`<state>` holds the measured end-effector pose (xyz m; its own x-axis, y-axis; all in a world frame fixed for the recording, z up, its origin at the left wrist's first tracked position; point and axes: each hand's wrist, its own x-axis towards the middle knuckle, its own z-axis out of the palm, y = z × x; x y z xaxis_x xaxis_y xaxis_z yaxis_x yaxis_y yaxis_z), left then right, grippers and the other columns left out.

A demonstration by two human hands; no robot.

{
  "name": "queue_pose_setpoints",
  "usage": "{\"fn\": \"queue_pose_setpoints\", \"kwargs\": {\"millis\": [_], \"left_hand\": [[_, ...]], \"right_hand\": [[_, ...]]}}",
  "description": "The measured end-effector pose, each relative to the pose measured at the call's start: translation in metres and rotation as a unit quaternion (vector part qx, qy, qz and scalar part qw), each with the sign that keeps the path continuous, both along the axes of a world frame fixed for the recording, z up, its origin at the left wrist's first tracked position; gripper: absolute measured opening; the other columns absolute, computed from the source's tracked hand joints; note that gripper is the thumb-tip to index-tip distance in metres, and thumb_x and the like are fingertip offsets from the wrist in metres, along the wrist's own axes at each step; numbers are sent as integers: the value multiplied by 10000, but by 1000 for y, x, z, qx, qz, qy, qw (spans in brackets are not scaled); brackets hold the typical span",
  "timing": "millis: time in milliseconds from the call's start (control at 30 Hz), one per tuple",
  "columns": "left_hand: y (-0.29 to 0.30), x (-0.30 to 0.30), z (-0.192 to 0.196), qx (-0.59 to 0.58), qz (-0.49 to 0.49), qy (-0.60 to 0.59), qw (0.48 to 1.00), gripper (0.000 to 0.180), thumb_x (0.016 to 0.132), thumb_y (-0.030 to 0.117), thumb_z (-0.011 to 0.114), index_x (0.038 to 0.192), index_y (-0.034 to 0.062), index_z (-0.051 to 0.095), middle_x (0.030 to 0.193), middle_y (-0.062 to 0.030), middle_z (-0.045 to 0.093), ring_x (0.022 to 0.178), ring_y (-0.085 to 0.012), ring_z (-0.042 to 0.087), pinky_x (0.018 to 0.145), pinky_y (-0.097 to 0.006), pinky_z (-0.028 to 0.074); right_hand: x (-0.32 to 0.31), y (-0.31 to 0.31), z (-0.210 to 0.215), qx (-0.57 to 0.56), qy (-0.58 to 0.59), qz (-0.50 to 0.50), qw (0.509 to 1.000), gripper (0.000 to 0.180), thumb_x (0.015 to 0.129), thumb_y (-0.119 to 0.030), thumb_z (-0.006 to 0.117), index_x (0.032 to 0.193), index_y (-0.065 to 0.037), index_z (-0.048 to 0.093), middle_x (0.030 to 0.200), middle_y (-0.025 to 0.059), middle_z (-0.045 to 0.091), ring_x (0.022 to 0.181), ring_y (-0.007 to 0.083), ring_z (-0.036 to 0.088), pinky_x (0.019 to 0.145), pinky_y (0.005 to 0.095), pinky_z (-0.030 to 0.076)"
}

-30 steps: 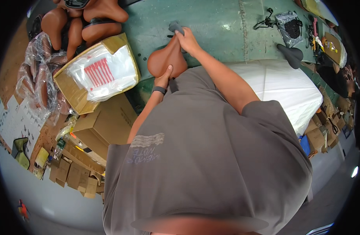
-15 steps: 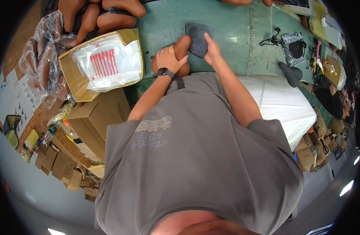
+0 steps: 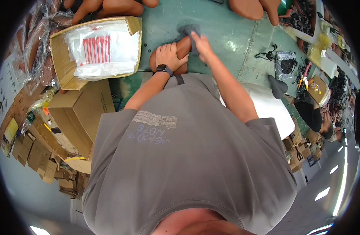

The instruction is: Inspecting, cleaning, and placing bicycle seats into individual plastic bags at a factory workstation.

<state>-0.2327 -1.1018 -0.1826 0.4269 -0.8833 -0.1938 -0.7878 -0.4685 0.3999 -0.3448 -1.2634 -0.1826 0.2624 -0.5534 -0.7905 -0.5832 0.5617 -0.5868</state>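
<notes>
Left hand [image 3: 169, 55] grips brown saddle [image 3: 182, 44]; right hand [image 3: 200, 44] presses grey cloth [image 3: 189, 29].

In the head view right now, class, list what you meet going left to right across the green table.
Cardboard box with plastic bag → left hand → brown saddle → right hand → black cables → black saddle.

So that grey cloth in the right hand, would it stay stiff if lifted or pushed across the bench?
Probably floppy: the grey cloth is bunched and creased where the right hand presses it onto the brown saddle. It likely weighs little, being thin. Pushed on the green bench, it would likely crumple rather than slide whole.
</notes>
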Motion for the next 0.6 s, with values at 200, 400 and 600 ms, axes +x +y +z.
{"fn": "queue_pose_setpoints", "kwargs": {"millis": [200, 400, 600], "left_hand": [[-3, 7, -2, -53, 15, -11, 998, 719, 804, 599, 858, 1272, 66, 741, 1143, -93, 784, 1153, -298, 714, 1098, -460, 489], [-14, 4, -4, -72, -3, 4, 997, 688, 776, 568, 883, 1233, 75, 734, 1131, -86, 779, 1123, -299, 718, 1086, -468, 497], [-5, 8, -5, -59, 19, -13, 998, 718, 783, 580, 873, 1268, 67, 740, 1150, -87, 777, 1161, -290, 706, 1100, -468, 494]], "right_hand": [[-4, 35, 33, -350, -24, 208, 913, 423, 1089, -228, 677, 1382, 76, 712, 1660, 323, 533, 1410, 515, 628, 1181, 545, 518], [-11, -21, -38, 146, -19, -166, 975, 644, 1120, -388, 641, 1530, 100, 547, 1597, 347, 580, 1417, 439, 653, 1138, 507, 539], [-14, 44, 29, -437, -21, 267, 858, 576, 1117, -367, 647, 1458, 95, 618, 1536, 339, 636, 1412, 421, 660, 1131, 504, 542]]}}
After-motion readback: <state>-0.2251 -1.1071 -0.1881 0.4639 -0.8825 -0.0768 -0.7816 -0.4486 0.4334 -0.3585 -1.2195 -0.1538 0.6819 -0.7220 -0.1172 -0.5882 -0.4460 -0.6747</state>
